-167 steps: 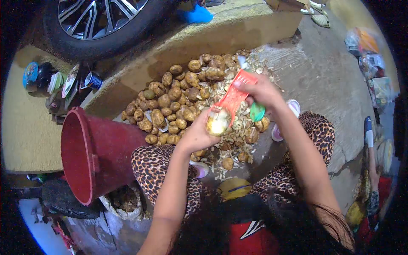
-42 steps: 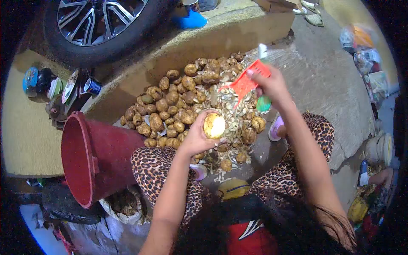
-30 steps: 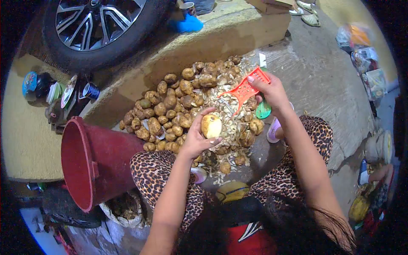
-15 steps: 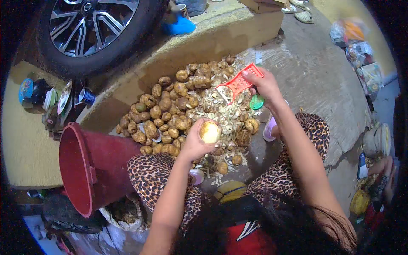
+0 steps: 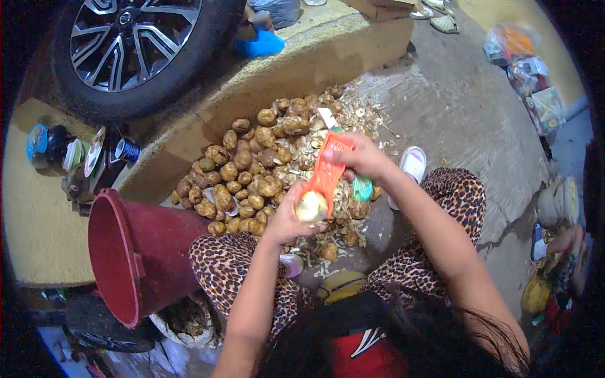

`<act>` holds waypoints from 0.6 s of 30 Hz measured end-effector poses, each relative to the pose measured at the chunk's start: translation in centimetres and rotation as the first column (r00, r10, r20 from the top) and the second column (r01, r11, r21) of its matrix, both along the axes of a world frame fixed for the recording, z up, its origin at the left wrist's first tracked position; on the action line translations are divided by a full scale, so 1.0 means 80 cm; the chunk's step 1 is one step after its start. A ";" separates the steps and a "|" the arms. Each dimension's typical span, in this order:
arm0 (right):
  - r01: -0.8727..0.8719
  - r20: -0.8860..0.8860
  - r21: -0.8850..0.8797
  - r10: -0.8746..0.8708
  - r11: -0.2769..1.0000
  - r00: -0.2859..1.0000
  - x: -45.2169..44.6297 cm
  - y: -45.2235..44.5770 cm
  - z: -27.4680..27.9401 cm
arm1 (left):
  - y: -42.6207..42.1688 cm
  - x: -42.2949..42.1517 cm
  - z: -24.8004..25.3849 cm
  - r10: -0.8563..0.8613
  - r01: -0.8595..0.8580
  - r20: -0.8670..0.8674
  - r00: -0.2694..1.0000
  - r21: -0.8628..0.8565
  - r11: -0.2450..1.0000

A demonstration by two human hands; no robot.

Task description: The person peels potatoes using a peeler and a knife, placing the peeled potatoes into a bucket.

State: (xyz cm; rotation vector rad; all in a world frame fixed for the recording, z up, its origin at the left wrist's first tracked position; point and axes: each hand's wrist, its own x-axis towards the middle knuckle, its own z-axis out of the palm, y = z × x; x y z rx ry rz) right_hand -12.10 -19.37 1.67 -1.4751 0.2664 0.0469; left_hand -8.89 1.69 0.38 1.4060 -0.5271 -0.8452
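My left hand (image 5: pixel 291 217) is closed around a partly peeled potato (image 5: pixel 311 207), its pale flesh facing up. My right hand (image 5: pixel 362 157) grips an orange-red peeler (image 5: pixel 329 169), whose lower end touches the potato's upper right side. Something green (image 5: pixel 362 188) shows just below the right hand; I cannot tell whether it is part of what the hand holds. Beyond both hands lies a heap of unpeeled brown potatoes (image 5: pixel 242 165), with pale peelings (image 5: pixel 296 169) scattered over the floor to its right.
A tilted dark red bucket (image 5: pixel 161 242) is by my left knee, next to a sack (image 5: pixel 183 321). A yellowish ledge (image 5: pixel 265 85) runs behind the potatoes, bearing a car wheel (image 5: pixel 126 57). Bagged items (image 5: pixel 532 75) lie at the far right, and a person's hand (image 5: pixel 567 242) shows lower right.
My right hand has brought the peeler down and left, from above the peelings onto the potato. The left hand keeps the potato in nearly the same place.
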 end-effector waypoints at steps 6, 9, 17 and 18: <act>0.127 0.052 0.073 -0.130 0.989 0.990 0.015 -0.033 -0.022 | 0.009 0.018 -0.035 -0.083 0.059 0.145 0.986 0.160 0.985; 0.057 -0.040 0.010 -0.057 0.998 0.998 0.004 -0.009 -0.006 | -0.001 0.014 -0.016 0.025 -0.033 -0.206 0.978 -0.037 0.999; 0.242 -0.060 0.285 -0.235 0.927 0.970 0.008 -0.034 -0.016 | -0.003 0.017 -0.005 0.044 -0.067 -0.177 0.983 -0.128 0.989; 0.245 -0.064 0.261 -0.236 0.934 0.970 0.008 -0.032 -0.014 | -0.003 0.016 -0.011 0.066 -0.070 -0.058 0.996 -0.060 0.996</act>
